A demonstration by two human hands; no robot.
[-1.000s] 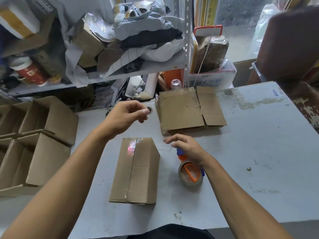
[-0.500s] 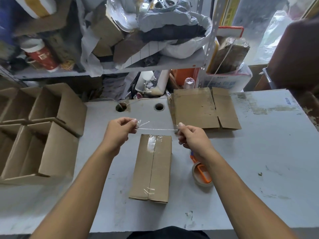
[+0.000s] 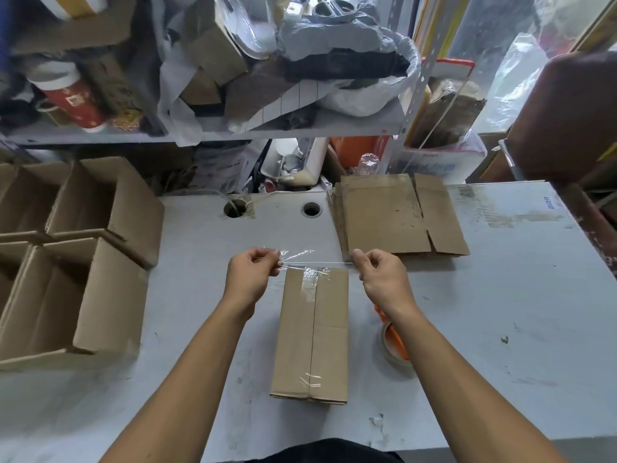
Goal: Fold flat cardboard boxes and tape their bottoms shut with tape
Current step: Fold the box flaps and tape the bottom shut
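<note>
Mid-table, lying bottom up with its seam taped: box (image 3: 312, 332). Stretched above its far edge: tape strip (image 3: 310, 260), pinched by left hand (image 3: 248, 279) and right hand (image 3: 384, 279). Just right: tape roll (image 3: 394, 349). Farther right: flat boxes (image 3: 397, 215). Left: folded boxes (image 3: 73, 259).

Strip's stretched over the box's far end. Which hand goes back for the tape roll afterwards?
Right, probably. The tape roll lies on the table right of the box, under the right forearm. The right hand pinches one end of the strip; the left hand would have to cross the box.
</note>
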